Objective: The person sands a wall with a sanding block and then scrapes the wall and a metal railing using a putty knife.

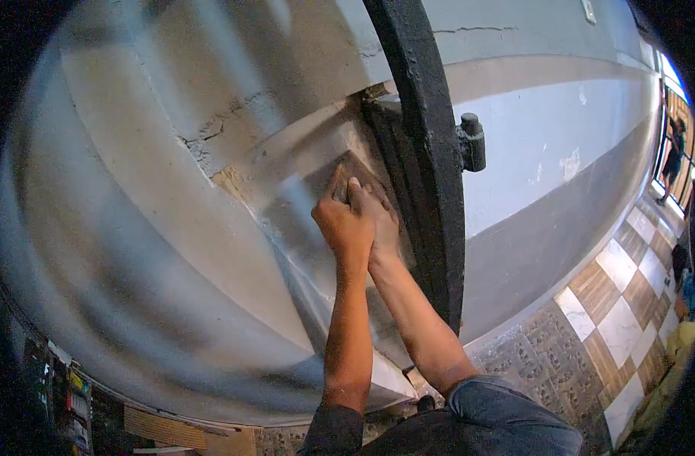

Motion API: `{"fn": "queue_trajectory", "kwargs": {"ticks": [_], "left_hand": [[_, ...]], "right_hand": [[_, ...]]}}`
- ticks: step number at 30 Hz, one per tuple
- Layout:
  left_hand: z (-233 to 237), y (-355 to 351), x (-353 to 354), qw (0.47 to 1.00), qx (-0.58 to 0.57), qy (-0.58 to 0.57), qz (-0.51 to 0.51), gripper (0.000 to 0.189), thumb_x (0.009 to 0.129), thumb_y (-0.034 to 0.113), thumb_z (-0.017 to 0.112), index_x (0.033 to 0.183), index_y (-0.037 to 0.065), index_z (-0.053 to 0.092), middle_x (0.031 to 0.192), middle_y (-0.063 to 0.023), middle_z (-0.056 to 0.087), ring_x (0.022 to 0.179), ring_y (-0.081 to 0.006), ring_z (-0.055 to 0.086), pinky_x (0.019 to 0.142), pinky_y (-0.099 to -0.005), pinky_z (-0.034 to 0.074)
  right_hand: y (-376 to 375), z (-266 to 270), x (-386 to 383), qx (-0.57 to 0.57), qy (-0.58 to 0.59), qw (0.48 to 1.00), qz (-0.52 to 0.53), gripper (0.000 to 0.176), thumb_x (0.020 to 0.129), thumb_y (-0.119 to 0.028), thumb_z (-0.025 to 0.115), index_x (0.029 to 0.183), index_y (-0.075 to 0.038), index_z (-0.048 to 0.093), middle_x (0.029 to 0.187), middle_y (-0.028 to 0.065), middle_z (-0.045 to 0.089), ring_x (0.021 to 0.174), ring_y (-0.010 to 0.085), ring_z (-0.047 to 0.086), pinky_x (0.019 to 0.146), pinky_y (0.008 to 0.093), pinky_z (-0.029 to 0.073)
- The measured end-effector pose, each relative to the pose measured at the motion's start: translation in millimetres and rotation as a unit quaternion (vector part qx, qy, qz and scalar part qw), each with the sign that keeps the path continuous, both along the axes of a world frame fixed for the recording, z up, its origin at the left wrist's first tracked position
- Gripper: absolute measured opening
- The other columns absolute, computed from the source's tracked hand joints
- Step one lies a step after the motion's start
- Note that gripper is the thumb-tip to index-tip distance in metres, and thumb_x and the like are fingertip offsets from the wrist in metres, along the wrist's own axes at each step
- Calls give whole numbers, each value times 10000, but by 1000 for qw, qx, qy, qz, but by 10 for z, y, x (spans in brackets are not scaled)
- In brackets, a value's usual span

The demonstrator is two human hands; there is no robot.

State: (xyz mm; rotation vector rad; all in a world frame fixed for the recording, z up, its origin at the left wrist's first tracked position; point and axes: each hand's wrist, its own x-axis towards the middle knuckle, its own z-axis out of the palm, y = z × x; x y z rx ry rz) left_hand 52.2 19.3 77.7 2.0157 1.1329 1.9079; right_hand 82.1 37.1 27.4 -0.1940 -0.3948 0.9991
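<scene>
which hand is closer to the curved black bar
Right. The right hand is on the side toward the curved black bar; the left hand is against the right hand's far side, farther from the bar.

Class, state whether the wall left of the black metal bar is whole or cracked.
Cracked: a jagged, broken line runs across the wall, above and left of the left hand.

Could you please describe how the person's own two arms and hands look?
Both hands, the left and the right, are bare, without gloves. The forearms are bare too. Dark grey-blue short sleeves end near the elbows.
</scene>
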Motion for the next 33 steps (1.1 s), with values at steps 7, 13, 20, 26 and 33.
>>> {"fn": "queue_trajectory", "kwargs": {"ticks": [7, 13, 20, 26, 33], "left_hand": [[-9, 67, 121, 997, 63, -17, 39, 326, 802, 199, 592, 880, -117, 603, 832, -284, 622, 779, -420, 612, 742, -432, 473], [-170, 101, 175, 996, 78, -43, -11, 380, 787, 233, 600, 879, -135, 605, 834, -309, 611, 808, -431, 603, 769, -454, 459], [-182, 38, 94, 998, 24, -55, -5, 300, 796, 165, 577, 915, -108, 616, 895, -271, 630, 832, -381, 624, 760, -421, 471], [-27, 86, 48, 999, 34, -22, 24, 274, 784, 144, 589, 905, -100, 617, 899, -255, 635, 831, -367, 627, 756, -413, 474], [137, 101, 19, 999, 9, 40, 2, 356, 814, 146, 518, 1049, -113, 584, 1020, -291, 594, 958, -388, 597, 855, -379, 461]], "right_hand": [[92, 6, 95, 33, -1, 999, 20, 242, 860, -163, 593, 1051, -16, 579, 945, 55, 595, 812, 135, 565, 713, 265, 467], [1, -135, 132, 22, -11, 998, 57, 250, 867, -122, 554, 1092, -12, 556, 1027, 93, 590, 888, 175, 578, 766, 274, 481], [3, -151, 16, -13, 57, 998, 13, 220, 826, -105, 627, 1020, -9, 588, 926, 47, 601, 804, 130, 578, 704, 266, 481], [113, -44, 66, 51, -6, 997, 57, 254, 863, -128, 574, 1087, -10, 557, 1068, 86, 583, 934, 169, 552, 817, 283, 458], [55, 87, 82, 69, -3, 995, 70, 283, 893, -148, 531, 1136, -4, 533, 1118, 92, 565, 987, 173, 541, 842, 281, 442]]}}
